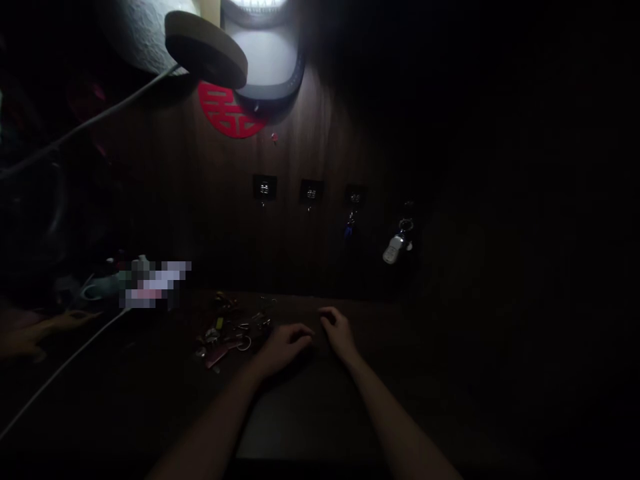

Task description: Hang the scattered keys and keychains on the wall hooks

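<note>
The scene is very dark. My left hand (284, 347) rests on a dark tabletop with its fingers curled, right beside a heap of keys and key rings (231, 330) to its left. My right hand (337, 328) lies just to the right of it, fingers bent downward, almost touching the left. Whether either hand holds anything is lost in the dark. Both forearms reach in from the bottom edge.
Square hooks (265, 187) sit in a row on the wooden wall; one carries a key fob (397, 247). A red paper emblem (227, 113) and a lit lamp (207, 47) are above. Clutter (150, 283) and a white cable (65, 363) lie at left.
</note>
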The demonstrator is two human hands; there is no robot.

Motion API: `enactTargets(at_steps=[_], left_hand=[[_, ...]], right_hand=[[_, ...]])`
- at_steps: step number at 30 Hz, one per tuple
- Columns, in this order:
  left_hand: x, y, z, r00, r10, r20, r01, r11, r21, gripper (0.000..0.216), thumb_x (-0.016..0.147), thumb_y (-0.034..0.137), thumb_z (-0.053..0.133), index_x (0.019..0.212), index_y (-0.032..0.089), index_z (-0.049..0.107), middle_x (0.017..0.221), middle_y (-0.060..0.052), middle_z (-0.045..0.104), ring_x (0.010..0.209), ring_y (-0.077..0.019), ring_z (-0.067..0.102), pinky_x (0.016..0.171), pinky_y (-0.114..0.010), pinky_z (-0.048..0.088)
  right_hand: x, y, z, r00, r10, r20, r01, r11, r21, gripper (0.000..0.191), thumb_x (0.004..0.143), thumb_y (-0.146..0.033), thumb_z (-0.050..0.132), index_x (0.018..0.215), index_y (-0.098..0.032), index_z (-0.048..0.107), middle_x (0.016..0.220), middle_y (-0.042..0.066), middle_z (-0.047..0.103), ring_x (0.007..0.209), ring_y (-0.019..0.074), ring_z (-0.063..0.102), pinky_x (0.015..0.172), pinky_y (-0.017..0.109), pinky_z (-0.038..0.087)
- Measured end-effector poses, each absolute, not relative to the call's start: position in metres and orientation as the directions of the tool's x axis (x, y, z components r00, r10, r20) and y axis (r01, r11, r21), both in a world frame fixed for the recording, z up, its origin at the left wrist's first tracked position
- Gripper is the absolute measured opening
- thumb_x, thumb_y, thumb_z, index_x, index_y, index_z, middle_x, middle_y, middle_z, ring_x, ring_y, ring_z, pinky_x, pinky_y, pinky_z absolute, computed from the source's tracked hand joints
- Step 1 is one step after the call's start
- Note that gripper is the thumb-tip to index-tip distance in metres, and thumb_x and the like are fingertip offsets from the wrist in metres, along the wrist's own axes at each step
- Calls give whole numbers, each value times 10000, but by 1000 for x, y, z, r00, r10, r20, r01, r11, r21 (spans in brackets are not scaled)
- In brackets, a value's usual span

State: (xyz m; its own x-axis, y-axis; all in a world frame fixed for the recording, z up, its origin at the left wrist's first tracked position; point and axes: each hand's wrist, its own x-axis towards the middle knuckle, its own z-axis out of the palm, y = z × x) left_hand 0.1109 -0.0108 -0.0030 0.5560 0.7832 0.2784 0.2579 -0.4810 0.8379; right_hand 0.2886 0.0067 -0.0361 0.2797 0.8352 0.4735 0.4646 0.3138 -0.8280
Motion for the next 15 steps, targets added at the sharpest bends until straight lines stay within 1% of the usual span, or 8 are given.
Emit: enactTargets(at_steps=[4, 7, 11, 13, 15], left_hand=[[108, -12, -4, 572, 752, 328, 302, -565, 768, 257, 816, 314, 450, 890, 188, 662, 858, -4, 696, 788, -144, 614, 739, -230, 442], [104, -8, -4, 527, 758, 384, 341, -602, 722, 254, 829, 312, 433, 873, 199, 656, 856, 1, 697, 794, -142, 619, 747, -224, 442], [99, -1, -4, 378, 815, 440, 418, -574, 704, 242, 832, 322, 427, 872, 224, 645, 874, 8, 700, 825, -151, 629, 761, -226, 448], [95, 3, -2, 278, 847, 453, 469, -531, 706, 239, 835, 325, 422, 883, 232, 636, 888, 5, 697, 851, -165, 629, 770, -241, 450], [90, 7, 0, 155, 879, 452, 521, -461, 718, 246, 845, 313, 405, 934, 231, 619, 921, -5, 690, 872, -174, 625, 777, -258, 451]], right_hand=[[289, 8, -39, 236, 849, 474, 519, 302, -800, 183, 680, -221, 461, 756, -207, 627, 821, 39, 651, 848, 191, 598, 819, 336, 445], [289, 8, -39, 215, 855, 471, 545, 295, -785, 190, 683, -207, 456, 753, -206, 633, 814, 38, 643, 838, 187, 594, 811, 332, 444], [287, 6, -37, 190, 857, 479, 567, 303, -766, 194, 699, -200, 450, 749, -210, 638, 803, 30, 635, 829, 180, 591, 803, 321, 445], [286, 4, -35, 183, 860, 476, 575, 299, -761, 192, 699, -192, 453, 737, -215, 639, 798, 25, 633, 824, 177, 591, 802, 316, 444], [286, 3, -33, 178, 866, 468, 581, 291, -760, 193, 700, -185, 453, 729, -222, 640, 799, 23, 632, 823, 178, 591, 799, 316, 445]])
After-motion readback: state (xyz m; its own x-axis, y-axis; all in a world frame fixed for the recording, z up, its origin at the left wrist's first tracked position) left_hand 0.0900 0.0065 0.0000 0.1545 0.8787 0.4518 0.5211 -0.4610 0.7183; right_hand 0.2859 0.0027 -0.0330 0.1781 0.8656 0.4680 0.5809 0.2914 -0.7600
